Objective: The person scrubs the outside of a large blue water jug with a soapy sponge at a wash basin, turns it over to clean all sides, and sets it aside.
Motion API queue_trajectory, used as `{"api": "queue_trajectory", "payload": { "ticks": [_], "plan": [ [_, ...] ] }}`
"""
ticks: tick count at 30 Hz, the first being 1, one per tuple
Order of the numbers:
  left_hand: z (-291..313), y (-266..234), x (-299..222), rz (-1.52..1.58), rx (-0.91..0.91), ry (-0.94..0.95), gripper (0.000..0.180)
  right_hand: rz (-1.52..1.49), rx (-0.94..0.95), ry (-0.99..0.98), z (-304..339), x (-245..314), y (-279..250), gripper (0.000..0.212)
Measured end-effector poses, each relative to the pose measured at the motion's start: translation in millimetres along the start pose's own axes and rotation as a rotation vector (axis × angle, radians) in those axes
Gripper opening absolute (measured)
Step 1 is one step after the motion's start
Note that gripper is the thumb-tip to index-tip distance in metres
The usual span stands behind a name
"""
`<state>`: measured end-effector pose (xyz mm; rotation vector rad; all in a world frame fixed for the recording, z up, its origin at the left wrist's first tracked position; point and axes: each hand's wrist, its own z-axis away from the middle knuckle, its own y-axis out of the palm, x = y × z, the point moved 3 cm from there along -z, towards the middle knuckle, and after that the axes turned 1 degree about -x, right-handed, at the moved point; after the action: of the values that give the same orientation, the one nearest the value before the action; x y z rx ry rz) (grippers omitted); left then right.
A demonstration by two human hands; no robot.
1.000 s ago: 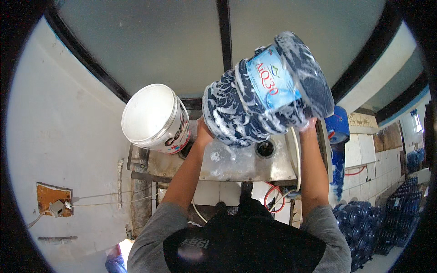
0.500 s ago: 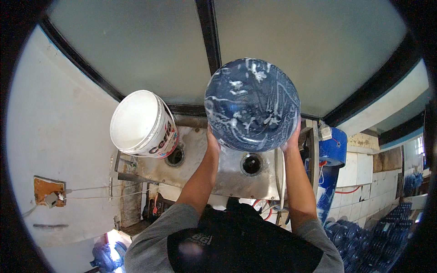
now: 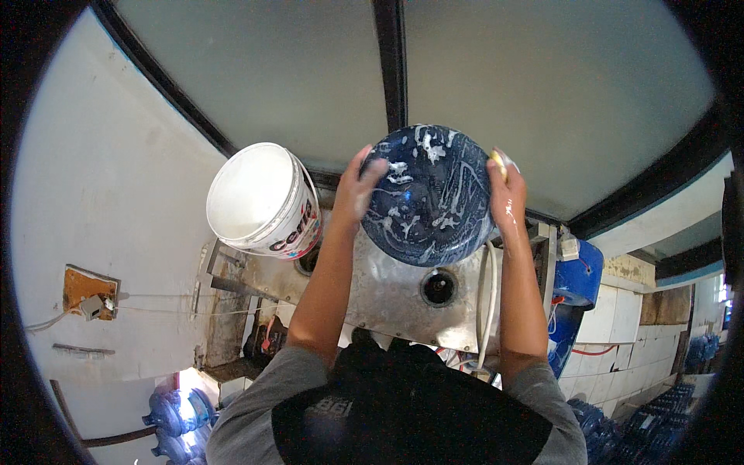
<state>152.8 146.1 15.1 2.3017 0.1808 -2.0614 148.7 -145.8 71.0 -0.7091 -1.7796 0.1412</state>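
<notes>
A blue water jug [image 3: 430,205], streaked with white soap foam, stands over the metal counter with its round end facing up at me. My left hand [image 3: 358,186] grips its left side, the thumb reaching onto the foamy end; its fingers are a little blurred and partly hidden behind the jug. On the opposite side my right hand [image 3: 508,190] presses a yellow sponge [image 3: 498,163] against the rim, with suds on the wrist. The sides of the jug below are hidden from view.
A white bucket [image 3: 252,194] with a handle stands left of the jug. The metal counter [image 3: 387,291] has a round hole [image 3: 439,287] in front of the jug, beside a pale hose [image 3: 492,302]. A blue barrel [image 3: 577,271] is at the right. Frosted panes [image 3: 542,93] rise behind.
Both hands have moved up along the jug's sides, away from me. The yellow sponge now shows in my right hand. The whole view has shifted a little.
</notes>
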Motion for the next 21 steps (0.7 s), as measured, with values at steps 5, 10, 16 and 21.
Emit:
{"api": "queue_trajectory", "payload": {
  "ticks": [5, 10, 16, 21],
  "plan": [
    [4.9, 19.6, -20.0, -0.747, -0.135, 0.329, 0.077, 0.739, 0.009, -0.602, 25.2, 67.7, 37.6, 0.044],
    [-16.7, 5.6, -8.9, -0.584, -0.072, 0.247, 0.051, 0.584, 0.478, -0.770, 116.6, 82.9, 56.6, 0.052],
    [-16.7, 6.0, -3.8, -0.481, -0.044, 0.348, 0.044, 0.939, 0.024, -0.541, 14.9, 55.8, 52.1, 0.050],
    [-19.1, 5.3, 0.7, -0.324, -0.005, 0.288, 0.046, 0.731, 0.277, -0.811, 60.0, 79.0, 118.3, 0.051]
  ]
}}
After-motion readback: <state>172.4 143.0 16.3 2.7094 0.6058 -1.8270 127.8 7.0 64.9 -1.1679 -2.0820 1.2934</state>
